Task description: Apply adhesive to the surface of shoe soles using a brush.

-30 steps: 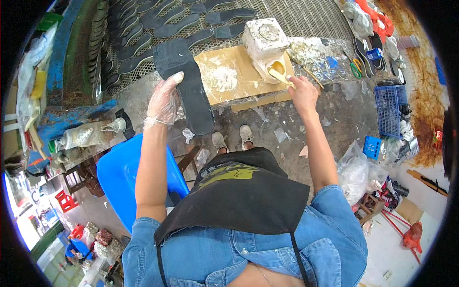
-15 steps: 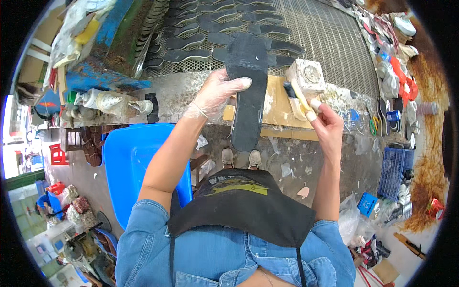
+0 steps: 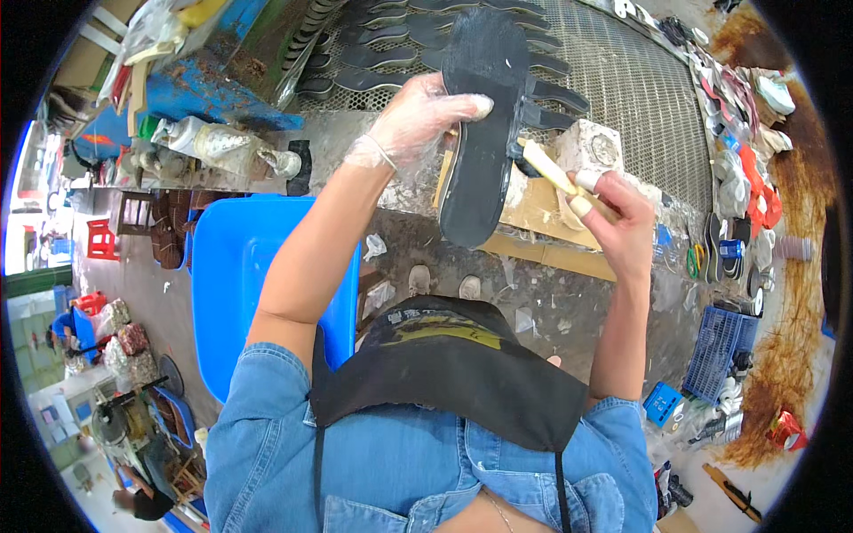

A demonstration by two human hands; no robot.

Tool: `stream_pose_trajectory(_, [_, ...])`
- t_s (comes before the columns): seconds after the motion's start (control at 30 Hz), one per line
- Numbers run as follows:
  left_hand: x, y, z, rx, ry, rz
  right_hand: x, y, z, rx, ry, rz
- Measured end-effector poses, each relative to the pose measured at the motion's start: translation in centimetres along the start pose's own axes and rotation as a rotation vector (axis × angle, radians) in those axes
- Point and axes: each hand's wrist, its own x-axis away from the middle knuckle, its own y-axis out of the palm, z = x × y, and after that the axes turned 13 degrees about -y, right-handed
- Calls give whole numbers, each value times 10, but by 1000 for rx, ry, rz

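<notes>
A black shoe sole (image 3: 484, 169) is held up over the bench's front edge, its long axis pointing away from me. My left hand (image 3: 416, 123), in a thin clear plastic glove, is closed on its left side with the thumb on top. In my right hand (image 3: 620, 220), whose thumb and finger have whitish coverings on the tips, is a brush (image 3: 548, 167) with a pale flat handle. Its dark bristles meet the sole's right edge, partly hidden there. Several more dark soles (image 3: 378, 56) lie in rows on the metal mesh (image 3: 613, 75) beyond.
A crusted whitish block-shaped container (image 3: 589, 145) stands right of the sole, by a cardboard piece (image 3: 546, 204). Glue-stained bottles (image 3: 222, 147) lie at the bench's left. A blue plastic bin (image 3: 222, 293) is below left. Green-handled scissors (image 3: 695, 260) and a blue crate (image 3: 721, 355) are at right.
The brush has come left and up against the sole's right edge; before, it was apart from it. The sole now tilts slightly, and the whole view has shifted.
</notes>
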Motion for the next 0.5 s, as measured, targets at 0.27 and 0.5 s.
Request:
stream_pose_trajectory(0.27, [-30,-29,-6,160,53,58,13,5,-22,105,-49,-107])
stream_pose_trajectory(0.5, [-25,-16,-16,557,198,282,28,21,17,-267,285,309])
